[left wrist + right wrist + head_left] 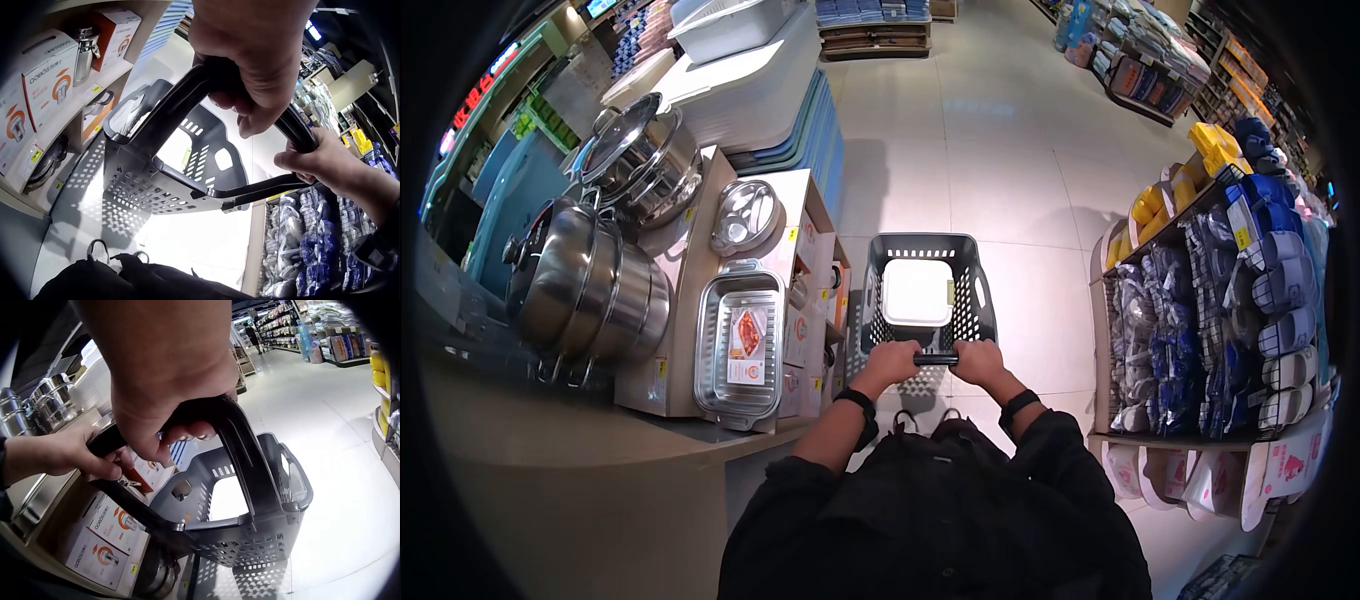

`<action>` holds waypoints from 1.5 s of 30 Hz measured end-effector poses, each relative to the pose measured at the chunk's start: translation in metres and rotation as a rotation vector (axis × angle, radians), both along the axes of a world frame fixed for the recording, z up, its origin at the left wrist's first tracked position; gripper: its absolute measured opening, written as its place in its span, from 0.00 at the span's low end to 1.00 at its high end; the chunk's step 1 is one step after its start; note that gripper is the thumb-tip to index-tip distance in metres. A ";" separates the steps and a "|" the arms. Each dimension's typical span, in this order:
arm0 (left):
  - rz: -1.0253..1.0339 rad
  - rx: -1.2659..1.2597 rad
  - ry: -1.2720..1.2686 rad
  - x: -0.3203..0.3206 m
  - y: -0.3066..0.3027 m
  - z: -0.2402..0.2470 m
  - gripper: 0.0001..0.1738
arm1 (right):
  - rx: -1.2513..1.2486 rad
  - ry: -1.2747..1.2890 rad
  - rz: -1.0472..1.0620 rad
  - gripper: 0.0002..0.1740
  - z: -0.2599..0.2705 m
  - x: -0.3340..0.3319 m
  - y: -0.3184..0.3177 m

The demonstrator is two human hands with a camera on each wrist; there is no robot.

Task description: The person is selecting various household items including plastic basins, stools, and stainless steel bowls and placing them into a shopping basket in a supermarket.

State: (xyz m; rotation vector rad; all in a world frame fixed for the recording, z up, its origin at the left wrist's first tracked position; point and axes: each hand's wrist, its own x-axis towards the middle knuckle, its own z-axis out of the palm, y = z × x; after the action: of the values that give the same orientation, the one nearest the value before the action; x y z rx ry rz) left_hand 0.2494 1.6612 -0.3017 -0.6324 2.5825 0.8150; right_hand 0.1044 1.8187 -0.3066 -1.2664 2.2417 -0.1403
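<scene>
Both hands grip the black handle (937,359) of a dark grey shopping basket (983,300) with perforated sides. My left hand (889,364) curls round the handle's left end, and my right hand (983,362) round its right end. Inside the basket lies a white rectangular container (916,291) with rounded corners and a greenish label on its right edge. In the left wrist view the left hand (253,56) wraps the handle from above, fingertips underneath. The right wrist view shows the right hand (169,387) with its fingers hooked under the handle.
On the left, a shelf counter holds steel steamer pots (590,280), a rectangular metal tray (740,375) and a divided steel dish (746,215). Boxed goods (50,81) stand on its lower shelves. To the right is a rack of slippers (1190,320). Tiled floor (1000,150) runs ahead between them.
</scene>
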 end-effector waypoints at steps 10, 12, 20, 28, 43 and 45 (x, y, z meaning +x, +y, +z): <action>0.020 -0.023 -0.029 -0.063 -0.054 -0.009 0.15 | -0.061 -0.023 0.037 0.15 -0.025 -0.064 -0.052; 0.045 -0.045 -0.030 -0.078 -0.066 -0.011 0.15 | -0.073 -0.035 0.047 0.14 -0.029 -0.081 -0.066; 0.105 -0.069 -0.044 -0.121 -0.100 -0.033 0.14 | -0.090 -0.094 0.108 0.13 -0.039 -0.136 -0.111; 0.168 -0.073 -0.078 -0.153 -0.126 -0.032 0.16 | -0.082 -0.096 0.151 0.19 -0.049 -0.167 -0.144; 0.255 -0.062 0.102 -0.152 -0.135 -0.010 0.33 | -0.044 -0.086 0.166 0.18 -0.047 -0.199 -0.172; 0.511 0.016 0.243 -0.131 -0.127 0.008 0.35 | -0.063 -0.077 0.134 0.14 -0.045 -0.198 -0.172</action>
State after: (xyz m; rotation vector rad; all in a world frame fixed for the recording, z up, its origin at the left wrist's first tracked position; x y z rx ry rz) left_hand 0.1179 1.5346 -0.2939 -1.2918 2.6535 1.1238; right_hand -0.0940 1.6470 -0.3515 -1.4165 2.0953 -0.2069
